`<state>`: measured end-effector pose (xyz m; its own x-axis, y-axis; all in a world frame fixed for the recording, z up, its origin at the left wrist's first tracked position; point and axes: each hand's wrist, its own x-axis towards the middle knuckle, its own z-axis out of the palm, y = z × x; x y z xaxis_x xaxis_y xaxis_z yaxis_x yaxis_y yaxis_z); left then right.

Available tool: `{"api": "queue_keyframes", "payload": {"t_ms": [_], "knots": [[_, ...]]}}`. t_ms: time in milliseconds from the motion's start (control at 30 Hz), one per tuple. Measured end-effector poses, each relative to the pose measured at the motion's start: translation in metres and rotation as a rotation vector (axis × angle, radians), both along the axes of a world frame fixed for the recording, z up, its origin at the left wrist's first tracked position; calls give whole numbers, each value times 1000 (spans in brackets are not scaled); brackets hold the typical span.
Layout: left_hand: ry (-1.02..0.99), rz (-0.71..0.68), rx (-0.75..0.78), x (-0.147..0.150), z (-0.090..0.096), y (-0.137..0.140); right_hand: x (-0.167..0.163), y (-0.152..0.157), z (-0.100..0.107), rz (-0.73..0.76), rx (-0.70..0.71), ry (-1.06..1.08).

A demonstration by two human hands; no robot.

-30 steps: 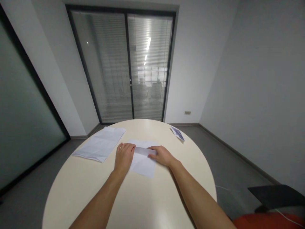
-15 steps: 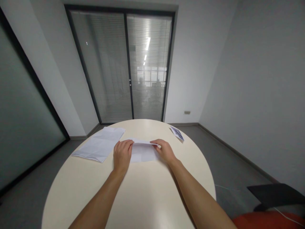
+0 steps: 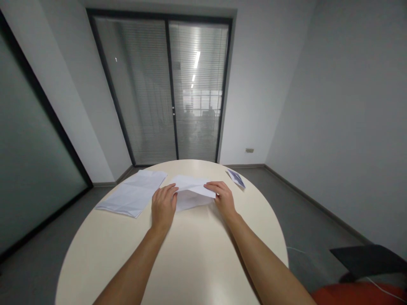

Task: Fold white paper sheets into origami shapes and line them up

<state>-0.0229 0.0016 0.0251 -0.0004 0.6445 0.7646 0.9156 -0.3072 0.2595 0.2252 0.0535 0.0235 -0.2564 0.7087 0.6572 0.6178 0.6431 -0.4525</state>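
Note:
A white sheet of paper (image 3: 194,201) with a crease across it lies in the middle of the round table, partly lifted off the top. My left hand (image 3: 164,204) grips its left edge, fingers over the paper and thumb tucked near the edge. At the right side, my right hand (image 3: 225,198) pinches the raised flap between thumb and fingers. The flap stands up a little along the fold, its far part leaning away from me. My hands cover both side edges of the sheet.
The round cream table (image 3: 187,254) fills the foreground. A stack of white paper (image 3: 133,192) lies at its left, and a small folded printed paper (image 3: 235,178) near the far right edge. A chair with a black armrest (image 3: 370,260) and red seat (image 3: 359,294) stands at the lower right.
The flap has opened away from me, so more of the paper shows beyond my fingers. My right hand has shifted slightly right with its edge; my left hand has hardly moved.

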Motion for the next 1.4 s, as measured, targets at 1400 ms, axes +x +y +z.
{"api": "queue_keyframes", "payload": {"t_ms": [1400], "knots": [[272, -61, -631, 5, -26, 1, 13, 8, -6, 195, -333, -156]]}}
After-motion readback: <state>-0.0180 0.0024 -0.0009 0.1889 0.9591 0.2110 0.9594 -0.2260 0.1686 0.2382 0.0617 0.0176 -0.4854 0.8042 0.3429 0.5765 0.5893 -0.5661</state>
